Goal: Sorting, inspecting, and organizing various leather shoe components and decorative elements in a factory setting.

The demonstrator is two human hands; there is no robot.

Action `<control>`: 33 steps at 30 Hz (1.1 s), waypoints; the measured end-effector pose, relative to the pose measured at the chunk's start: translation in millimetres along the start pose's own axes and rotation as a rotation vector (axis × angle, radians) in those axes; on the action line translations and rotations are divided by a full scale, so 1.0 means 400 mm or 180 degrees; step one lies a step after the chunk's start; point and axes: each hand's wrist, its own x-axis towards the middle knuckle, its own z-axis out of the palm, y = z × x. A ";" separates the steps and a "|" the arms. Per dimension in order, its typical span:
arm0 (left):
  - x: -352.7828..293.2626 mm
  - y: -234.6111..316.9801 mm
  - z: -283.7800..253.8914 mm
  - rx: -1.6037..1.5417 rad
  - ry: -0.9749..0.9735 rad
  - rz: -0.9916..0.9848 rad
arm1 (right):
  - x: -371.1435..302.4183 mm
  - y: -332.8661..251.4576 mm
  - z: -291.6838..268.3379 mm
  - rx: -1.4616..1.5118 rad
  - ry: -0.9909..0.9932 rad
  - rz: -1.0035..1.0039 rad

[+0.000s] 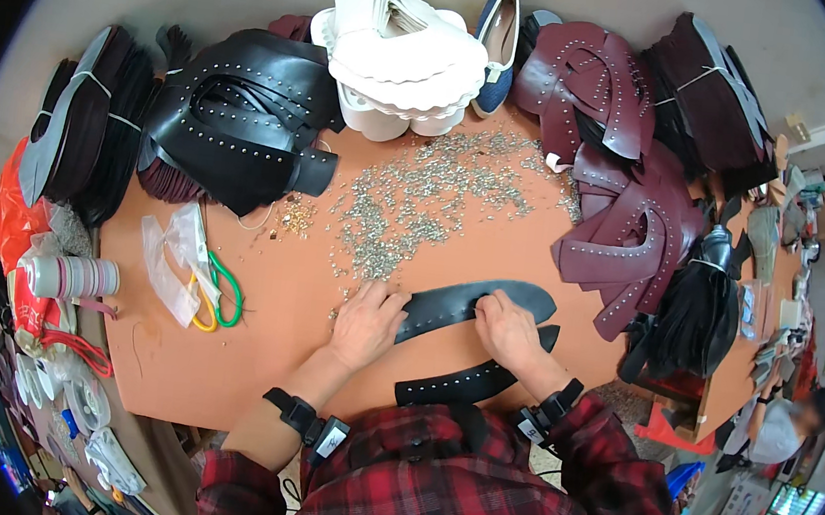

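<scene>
A curved black leather piece (448, 304) lies in front of me, with a row of small holes or studs along it. My left hand (367, 325) grips its left end, fingers curled over the edge. My right hand (508, 334) is closed, its fingertips pressed together on the right part of the piece; anything small between them is hidden. Just below lies a second black leather piece (460, 383) with bright studs in a row, partly behind my right wrist. Loose metal studs (407, 212) are scattered beyond my hands.
Studded black leather pieces (247, 109) are piled at the back left, studded maroon ones (627, 230) at the right. White scalloped pieces (404, 56) and a blue shoe (498, 50) stand at the back. Scissors (236, 289) and a ribbon roll (74, 277) lie left.
</scene>
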 end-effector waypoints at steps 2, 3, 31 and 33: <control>-0.002 0.000 0.000 0.0006 -0.0009 -0.0019 | 0.001 0.000 0.001 0.0031 -0.0009 -0.0034; -0.001 0.000 0.000 0.0007 -0.0017 -0.0022 | 0.001 0.001 0.002 0.0031 -0.0012 -0.0037; 0.000 -0.007 0.006 0.0040 0.0054 -0.0001 | 0.068 0.006 -0.046 0.0656 -0.0716 0.0269; 0.000 -0.002 0.005 0.0002 -0.0030 -0.0082 | 0.082 0.016 -0.052 0.0779 -0.0884 0.0420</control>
